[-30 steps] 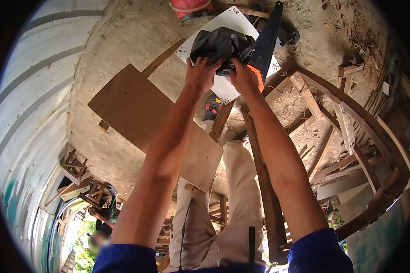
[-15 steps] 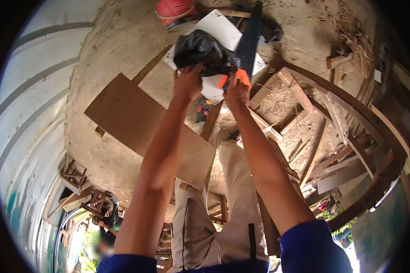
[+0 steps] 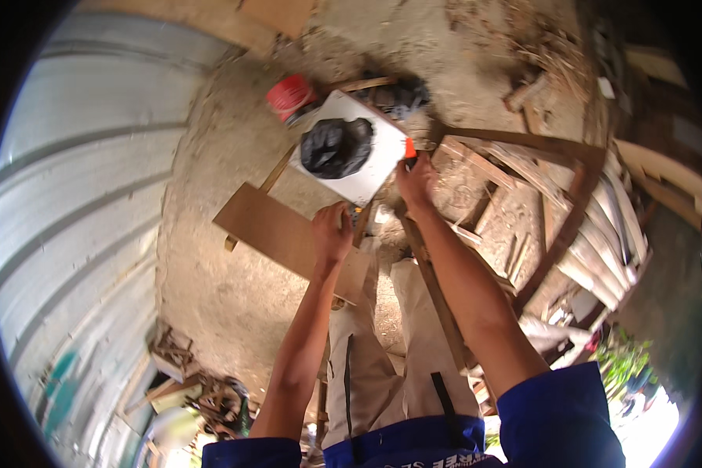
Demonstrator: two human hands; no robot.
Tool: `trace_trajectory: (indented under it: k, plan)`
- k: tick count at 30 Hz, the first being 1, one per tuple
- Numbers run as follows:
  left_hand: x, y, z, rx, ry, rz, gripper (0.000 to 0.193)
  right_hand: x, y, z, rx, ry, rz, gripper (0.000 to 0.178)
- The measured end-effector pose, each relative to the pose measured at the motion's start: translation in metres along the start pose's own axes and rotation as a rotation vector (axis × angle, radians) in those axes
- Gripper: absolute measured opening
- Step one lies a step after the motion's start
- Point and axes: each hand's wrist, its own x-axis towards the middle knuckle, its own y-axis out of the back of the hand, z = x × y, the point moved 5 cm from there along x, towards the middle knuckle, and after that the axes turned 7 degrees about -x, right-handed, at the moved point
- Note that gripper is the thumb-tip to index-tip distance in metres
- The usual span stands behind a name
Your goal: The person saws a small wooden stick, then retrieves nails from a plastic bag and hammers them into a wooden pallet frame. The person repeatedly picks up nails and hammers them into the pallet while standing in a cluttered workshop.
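A crumpled black plastic bag [image 3: 335, 148] lies on a white board [image 3: 378, 164] in front of me. My right hand [image 3: 416, 178] is closed at the board's right edge around the handle of a handsaw [image 3: 410, 146]. Only the orange and black handle shows; I cannot make out the blade. Nearer to me, my left hand [image 3: 332, 232] is apart from the bag, over the end of a brown wooden plank [image 3: 277, 234]. Its fingers are curled in and nothing shows in them.
Beyond the white board, a red bucket [image 3: 290, 95] stands on the dirt floor. To the right is a wooden frame [image 3: 558, 234] with loose timber pieces. A corrugated metal wall [image 3: 93, 203] runs along the left. Dry wood scraps [image 3: 558, 58] lie at the far right.
My left hand has let go of the black bag and drawn back toward me. My right hand stays at the orange handle, now at the board's edge. The saw's long blade no longer shows.
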Motion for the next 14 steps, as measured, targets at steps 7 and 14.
trace_trajectory:
  k: [7,14]
  plan:
    - [0.003,0.035,0.090,-0.500,0.262,0.045,0.024,-0.066,0.155,-0.052,0.653,-0.173,0.218,0.026]
    - [-0.016,0.077,0.256,-0.697,0.151,-0.076,0.027,-0.201,0.339,-0.033,1.203,-0.100,0.129,0.015]
